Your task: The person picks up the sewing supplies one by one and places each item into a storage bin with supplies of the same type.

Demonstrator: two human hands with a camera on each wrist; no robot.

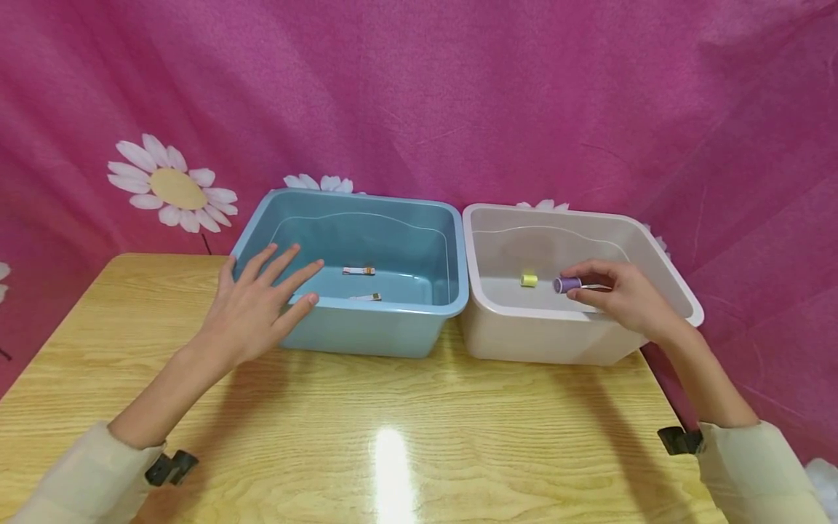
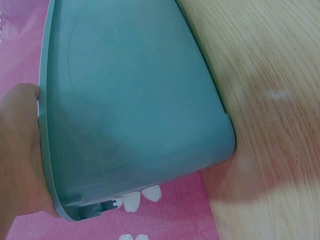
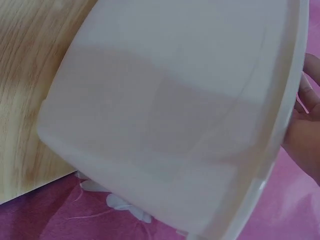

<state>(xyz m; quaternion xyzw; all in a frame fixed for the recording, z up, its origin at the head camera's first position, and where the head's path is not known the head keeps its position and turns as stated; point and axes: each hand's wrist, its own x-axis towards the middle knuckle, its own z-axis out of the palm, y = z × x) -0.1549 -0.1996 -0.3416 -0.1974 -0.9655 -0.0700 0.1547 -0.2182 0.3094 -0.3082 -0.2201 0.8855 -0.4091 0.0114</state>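
Observation:
My right hand point(image 1: 625, 295) reaches over the front rim of the beige bin point(image 1: 543, 338) and pinches a spool of purple thread point(image 1: 568, 284) between thumb and fingers. Just left of it, a spool of yellow thread point(image 1: 529, 280) lies on that bin's floor. At the left, my left hand point(image 1: 252, 309) is spread with straight fingers over the front left corner of the blue bin point(image 1: 366, 331). Two small light-coloured strips with brownish ends lie inside the blue bin, one strip point(image 1: 358, 271) farther back than the other strip point(image 1: 366, 297). Each wrist view shows mostly a bin's outer wall.
Both bins stand side by side at the back of a wooden table point(image 1: 314, 429), their rims almost meeting. Behind them hangs a pink cloth point(image 1: 406, 102) printed with white daisies point(image 1: 177, 187). The table's right edge runs close by the beige bin.

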